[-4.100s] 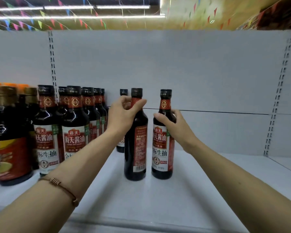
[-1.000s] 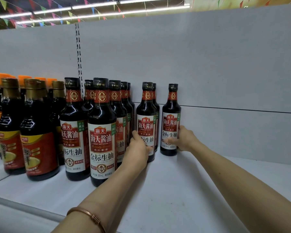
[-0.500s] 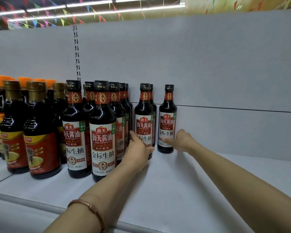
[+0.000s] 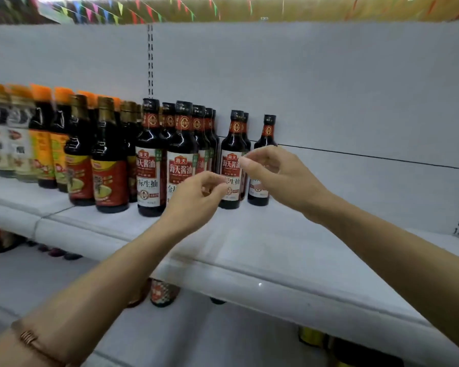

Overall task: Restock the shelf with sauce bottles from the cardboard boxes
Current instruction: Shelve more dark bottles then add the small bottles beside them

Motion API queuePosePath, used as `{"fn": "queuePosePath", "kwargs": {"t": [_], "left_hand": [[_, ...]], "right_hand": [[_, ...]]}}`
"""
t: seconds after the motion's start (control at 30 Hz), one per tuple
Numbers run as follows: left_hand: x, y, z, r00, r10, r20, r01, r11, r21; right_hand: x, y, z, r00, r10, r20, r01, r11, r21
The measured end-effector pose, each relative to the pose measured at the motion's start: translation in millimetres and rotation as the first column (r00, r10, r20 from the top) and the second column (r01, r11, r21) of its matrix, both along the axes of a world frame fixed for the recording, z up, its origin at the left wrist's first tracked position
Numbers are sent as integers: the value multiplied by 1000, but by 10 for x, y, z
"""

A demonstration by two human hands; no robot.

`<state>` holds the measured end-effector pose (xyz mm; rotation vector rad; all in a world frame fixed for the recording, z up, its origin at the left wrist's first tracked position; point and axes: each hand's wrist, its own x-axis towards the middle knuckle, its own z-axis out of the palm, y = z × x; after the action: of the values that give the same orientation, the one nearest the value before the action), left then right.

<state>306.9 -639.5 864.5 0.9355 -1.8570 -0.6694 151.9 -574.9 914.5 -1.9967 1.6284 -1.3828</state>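
Both hands are hovering mid-frame, empty, fingers loosely curled: left hand (image 4: pixel 196 193) and right hand (image 4: pixel 273 173) are partly hiding the sauce bottles (image 4: pixel 232 160) standing on the shelf (image 4: pixel 249 250); far-left bottles (image 4: pixel 19 144) are blurring.

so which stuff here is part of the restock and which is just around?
Job: the two soy sauce bottles just placed, shelf, left hand, right hand.
Around: gold-capped bottles, orange-capped bottles, bunting.
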Motion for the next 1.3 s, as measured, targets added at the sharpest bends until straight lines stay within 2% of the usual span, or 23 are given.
{"fn": "queuePosePath", "kwargs": {"t": [0.37,0.57,0.77,1.0,1.1,1.3], "left_hand": [[986,996,-204,965,251,76,-252,968,3],[2010,1351,-277,883,461,93,-460,887,-27],[3251,1615,-373,783,609,124,-612,791,-22],[4721,1608,-464,707,689,161,-693,720,-39],[5246,1519,-550,675,715,183,-721,692,-46],[6188,1166,-871,632,731,259,-755,656,-8]], "right_hand": [[1067,459,-149,936,348,-59,-341,934,104],[2019,468,-242,848,514,-129,-498,856,138],[3333,415,-334,738,652,-174,-630,758,169],[4841,176,-440,643,737,-207,-712,675,193],[5408,2,-549,637,753,-166,-726,658,200],[6337,-423,-942,600,779,-183,-726,626,285]]}}
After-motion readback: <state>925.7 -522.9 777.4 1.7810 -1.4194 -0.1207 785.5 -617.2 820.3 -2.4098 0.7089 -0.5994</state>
